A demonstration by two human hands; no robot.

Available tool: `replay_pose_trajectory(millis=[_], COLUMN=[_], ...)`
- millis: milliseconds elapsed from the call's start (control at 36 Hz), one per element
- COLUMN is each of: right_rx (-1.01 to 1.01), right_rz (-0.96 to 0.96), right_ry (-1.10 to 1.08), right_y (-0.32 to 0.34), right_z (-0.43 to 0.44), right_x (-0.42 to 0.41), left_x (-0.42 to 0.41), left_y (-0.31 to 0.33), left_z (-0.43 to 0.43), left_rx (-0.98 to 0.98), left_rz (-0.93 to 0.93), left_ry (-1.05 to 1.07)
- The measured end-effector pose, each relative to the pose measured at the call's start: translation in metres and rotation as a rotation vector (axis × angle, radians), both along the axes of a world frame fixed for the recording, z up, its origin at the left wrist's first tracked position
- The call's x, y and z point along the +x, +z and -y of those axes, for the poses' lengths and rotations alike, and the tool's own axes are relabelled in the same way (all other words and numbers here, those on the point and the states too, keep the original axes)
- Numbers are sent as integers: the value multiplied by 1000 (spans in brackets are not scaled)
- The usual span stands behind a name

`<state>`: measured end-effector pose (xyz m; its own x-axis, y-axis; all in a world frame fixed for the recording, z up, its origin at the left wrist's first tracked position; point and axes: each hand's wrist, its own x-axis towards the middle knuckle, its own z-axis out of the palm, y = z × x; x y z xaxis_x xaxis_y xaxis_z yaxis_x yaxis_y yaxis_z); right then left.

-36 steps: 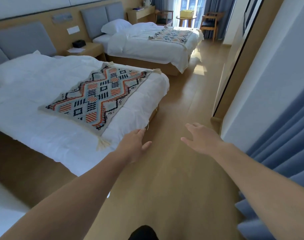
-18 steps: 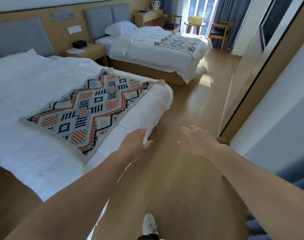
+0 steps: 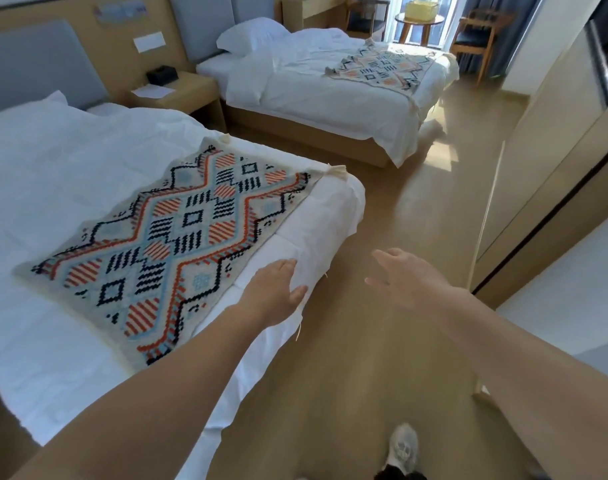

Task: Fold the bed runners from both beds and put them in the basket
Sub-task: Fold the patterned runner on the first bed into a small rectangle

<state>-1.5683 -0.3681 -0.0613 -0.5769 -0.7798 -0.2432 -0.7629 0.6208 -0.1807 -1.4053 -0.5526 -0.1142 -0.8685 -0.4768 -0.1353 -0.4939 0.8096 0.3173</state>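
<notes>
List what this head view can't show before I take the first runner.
Head view only:
- Near runner: nearest corner tip behind left forearm.
- Far runner: far end drops over bed edge.
- Basket: inside hidden by its wall.
- Left hand: duvet contact unclear.

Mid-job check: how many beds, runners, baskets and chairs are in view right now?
Beds: 2, the near bed and the far bed
Runners: 2, the near runner and the far runner, each lying flat on its bed
Baskets: 1, the yellow basket
Chairs: 2, the left chair and the right chair
Total: 7
</notes>
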Motion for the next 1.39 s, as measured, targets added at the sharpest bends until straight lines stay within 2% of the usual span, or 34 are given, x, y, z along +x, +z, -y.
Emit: replay_pose_trajectory(millis=[389, 583, 972, 1250, 1389], right_rx=[-8, -5, 35, 27, 60], right_rz=[36, 30, -15, -112, -96], right_ry=[225, 334, 596, 662, 646], right_y=[-22, -18, -24, -32, -28], right_z=[90, 132, 253, 395, 473], right_x=[-202, -284, -322, -362, -376], left_x=[-167, -221, -252, -290, -306], left_y=[-3, 0, -11, -26, -29], left_z=[41, 56, 139, 294, 366], left_rx=[12, 43, 58, 72, 87], left_rz=[50, 36, 41, 57, 71], left_ry=[209, 338, 532, 531, 513])
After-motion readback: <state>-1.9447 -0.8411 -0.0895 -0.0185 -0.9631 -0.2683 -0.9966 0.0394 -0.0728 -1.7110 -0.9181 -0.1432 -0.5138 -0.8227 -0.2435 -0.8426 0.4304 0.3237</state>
